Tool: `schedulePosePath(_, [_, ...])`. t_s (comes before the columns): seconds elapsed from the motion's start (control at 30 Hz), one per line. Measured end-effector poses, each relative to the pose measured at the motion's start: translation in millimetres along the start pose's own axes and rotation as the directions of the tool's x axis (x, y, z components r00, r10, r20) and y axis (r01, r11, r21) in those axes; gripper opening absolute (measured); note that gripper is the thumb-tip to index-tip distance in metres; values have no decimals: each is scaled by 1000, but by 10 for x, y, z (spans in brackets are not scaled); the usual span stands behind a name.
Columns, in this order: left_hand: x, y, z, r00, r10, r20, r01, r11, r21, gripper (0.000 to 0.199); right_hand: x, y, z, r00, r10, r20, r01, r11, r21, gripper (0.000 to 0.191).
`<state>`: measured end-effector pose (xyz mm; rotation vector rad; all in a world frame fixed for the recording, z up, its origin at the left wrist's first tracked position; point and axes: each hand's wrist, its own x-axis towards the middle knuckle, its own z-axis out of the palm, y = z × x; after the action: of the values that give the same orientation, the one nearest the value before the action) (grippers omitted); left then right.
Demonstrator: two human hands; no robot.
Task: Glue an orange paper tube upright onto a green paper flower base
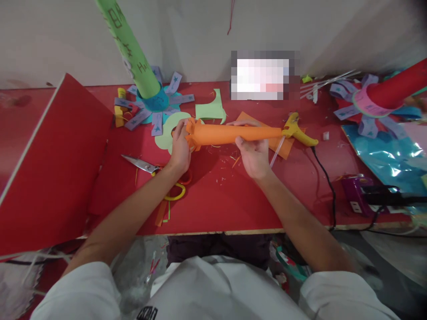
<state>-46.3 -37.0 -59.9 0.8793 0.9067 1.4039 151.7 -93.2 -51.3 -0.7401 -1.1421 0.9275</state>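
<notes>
An orange paper tube [230, 134] with flared, notched tabs at its left end lies level across both my hands above the red table. My left hand [181, 146] is closed round the tabbed end. Farther along, my right hand [254, 153] grips the tube from below, its thumb on the near side. Behind my left hand is a pale green rounded paper cutout [163, 135], partly covered. A yellow glue gun [298, 132] rests by the tube's narrow right end, a clear glue stick [277, 152] beside it. Under the tube lies an orange paper sheet [283, 146].
Scissors [143, 165] lie left of my left forearm. A green paper tube on a blue base [153, 100] stands behind; a red one with a pink collar [368, 102] is at right. A red board [56, 173] leans left. A black cord [328, 184] trails toward a purple box [356, 195].
</notes>
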Motion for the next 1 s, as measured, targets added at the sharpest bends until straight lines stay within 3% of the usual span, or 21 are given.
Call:
schedulePosePath(0.27, [7, 79, 52, 973, -75, 220, 93, 993, -74, 36, -37, 7, -2, 999, -25, 29, 28, 997, -78, 36])
schedulePosePath(0.53, [-22, 170, 83, 949, -133, 287, 161, 984, -76, 49, -46, -40, 12, 999, 3, 42, 0, 997, -80, 41])
schedulePosePath(0.7, [-18, 155, 78, 935, -131, 329, 179, 976, -121, 49, -30, -84, 30, 997, 64, -31, -65, 998, -24, 45])
schedulePosePath(0.77, [12, 108, 30, 957, -90, 275, 127, 985, -120, 48, -15, -93, 20, 992, 98, -74, -97, 995, 18, 46])
schedulePosePath(0.87, [101, 11, -94, 995, 64, 74, -59, 995, -74, 40, 10, -87, -27, 984, 139, -110, -132, 989, 60, 47])
schedulePosePath(0.93, [160, -42, -173, 986, 153, -63, -155, 988, -26, 37, 24, -70, -67, 979, 159, -127, -154, 987, 53, 48])
schedulePosePath(1.0, [185, -68, -210, 980, 159, -117, -159, 987, 6, 38, 32, -52, -98, 974, 174, -146, -171, 985, 31, 51])
